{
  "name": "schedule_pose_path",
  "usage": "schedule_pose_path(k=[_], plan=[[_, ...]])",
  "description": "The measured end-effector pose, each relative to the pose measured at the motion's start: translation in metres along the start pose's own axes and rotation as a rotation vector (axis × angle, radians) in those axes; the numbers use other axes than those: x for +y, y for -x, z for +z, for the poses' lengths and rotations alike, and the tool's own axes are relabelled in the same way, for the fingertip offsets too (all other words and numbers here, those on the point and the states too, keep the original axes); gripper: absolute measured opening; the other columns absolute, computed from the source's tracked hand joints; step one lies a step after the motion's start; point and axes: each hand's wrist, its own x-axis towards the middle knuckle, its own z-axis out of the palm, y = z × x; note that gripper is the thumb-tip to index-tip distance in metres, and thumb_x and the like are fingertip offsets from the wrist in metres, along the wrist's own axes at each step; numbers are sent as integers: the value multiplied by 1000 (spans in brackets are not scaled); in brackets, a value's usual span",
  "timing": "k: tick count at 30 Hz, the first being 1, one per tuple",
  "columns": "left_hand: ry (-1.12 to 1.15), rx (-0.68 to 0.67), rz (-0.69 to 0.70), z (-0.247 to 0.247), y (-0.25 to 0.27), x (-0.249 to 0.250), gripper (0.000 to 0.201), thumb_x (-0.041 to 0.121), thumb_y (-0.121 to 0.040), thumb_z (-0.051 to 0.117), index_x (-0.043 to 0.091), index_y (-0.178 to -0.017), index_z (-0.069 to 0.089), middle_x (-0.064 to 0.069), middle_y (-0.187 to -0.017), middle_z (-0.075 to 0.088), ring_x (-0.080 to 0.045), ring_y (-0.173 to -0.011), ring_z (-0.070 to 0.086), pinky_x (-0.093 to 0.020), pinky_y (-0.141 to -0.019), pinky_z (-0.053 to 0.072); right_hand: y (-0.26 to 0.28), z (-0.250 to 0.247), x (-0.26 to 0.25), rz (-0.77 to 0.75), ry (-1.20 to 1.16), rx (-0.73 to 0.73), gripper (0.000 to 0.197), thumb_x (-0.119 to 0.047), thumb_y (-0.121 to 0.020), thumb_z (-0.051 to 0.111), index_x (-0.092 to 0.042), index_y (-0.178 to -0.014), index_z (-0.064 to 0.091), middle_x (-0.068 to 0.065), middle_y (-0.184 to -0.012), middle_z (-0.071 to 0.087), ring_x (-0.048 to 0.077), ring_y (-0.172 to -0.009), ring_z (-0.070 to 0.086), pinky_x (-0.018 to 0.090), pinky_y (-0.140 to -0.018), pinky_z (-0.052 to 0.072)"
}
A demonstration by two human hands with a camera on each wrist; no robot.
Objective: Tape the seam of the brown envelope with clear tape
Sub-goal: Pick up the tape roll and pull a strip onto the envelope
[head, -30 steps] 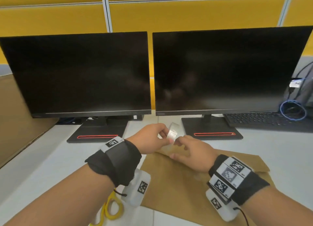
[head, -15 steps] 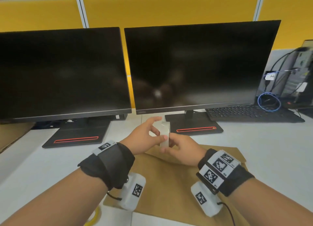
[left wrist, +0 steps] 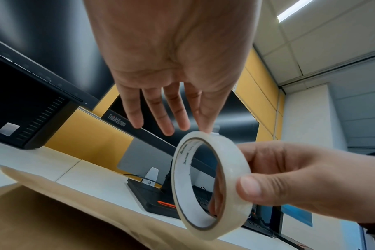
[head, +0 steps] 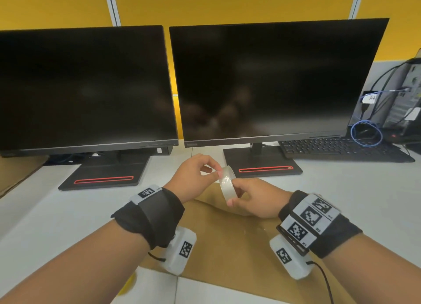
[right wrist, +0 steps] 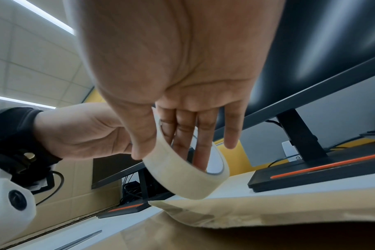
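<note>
A roll of clear tape (head: pixel 227 183) is held upright above the far edge of the brown envelope (head: pixel 227 246), which lies flat on the white desk. My right hand (head: pixel 232 195) grips the roll, thumb on the outer band and fingers through the hole, as the right wrist view shows on the tape roll (right wrist: pixel 182 179). My left hand (head: pixel 216 172) pinches the top of the roll with thumb and forefinger. In the left wrist view the other fingers (left wrist: pixel 167 121) hang straight, clear of the tape roll (left wrist: pixel 232 162). The envelope's far edge (right wrist: pixel 268 218) lies just below the roll.
Two dark monitors (head: pixel 273 80) on black stands (head: pixel 262 167) rise just behind the hands. A black keyboard (head: pixel 337 147) and a computer tower with cables (head: pixel 401 112) are at the right. Cardboard (head: pixel 13 174) leans at the left. Something yellow (head: pixel 129 283) lies near my left forearm.
The head view has shifted. My left thumb and forefinger have moved to the top of the roll, and the roll now stands more edge-on in my right hand.
</note>
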Motion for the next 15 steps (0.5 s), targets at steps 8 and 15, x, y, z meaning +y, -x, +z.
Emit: schedule_pose_path(k=[8,15], plan=[[6,24,-15,0,0,-9,5,18,-95,57,20,-97,61,2,-105,60,-13,-100,55,-16,-82,39,3,1,-7,-27,-115,7,11,-39,-93,50,-29,-98,52,3,-99,65,22,-92,61,40,-87,50],[31,6,-145,1,3,-21,9,18,-99,49,15,-98,57,-4,-97,64,-18,-91,59,-11,-67,41,2,-4,-20,-66,-113,157,24,-44,-97,40,-29,-80,46,3,-77,56,21,-74,53,36,-72,43]])
